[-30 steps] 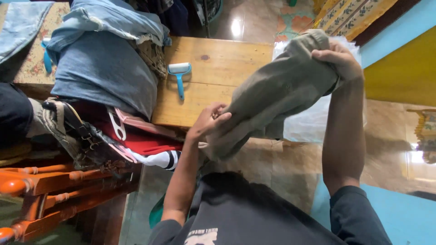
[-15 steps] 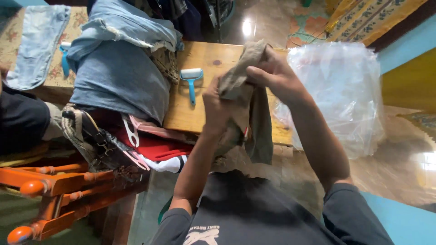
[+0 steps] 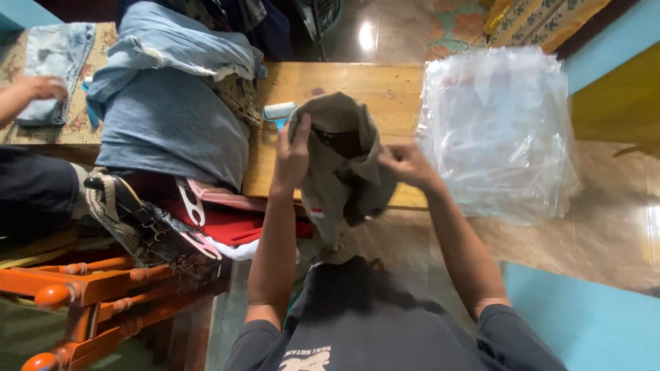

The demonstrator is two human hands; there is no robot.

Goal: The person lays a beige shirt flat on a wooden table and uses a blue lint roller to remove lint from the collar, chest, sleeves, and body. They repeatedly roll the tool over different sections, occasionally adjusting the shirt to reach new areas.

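Head view: clothes pile [image 3: 172, 130] at nine o'clock. Left hand [image 3: 292, 154] is clamped on the khaki garment's [image 3: 340, 161] left edge, right hand [image 3: 405, 163] pinching its right. Garment hangs between them, long axis vertical, over the table [image 3: 364, 86]. Plastic bags [image 3: 498, 130] at three o'clock.

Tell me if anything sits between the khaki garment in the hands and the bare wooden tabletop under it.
Only the lint roller comes close: it lies on the wooden table at the khaki garment's left edge, by the left hand. The right hand grips the other side. The stack of clear plastic bags lies off to the right.
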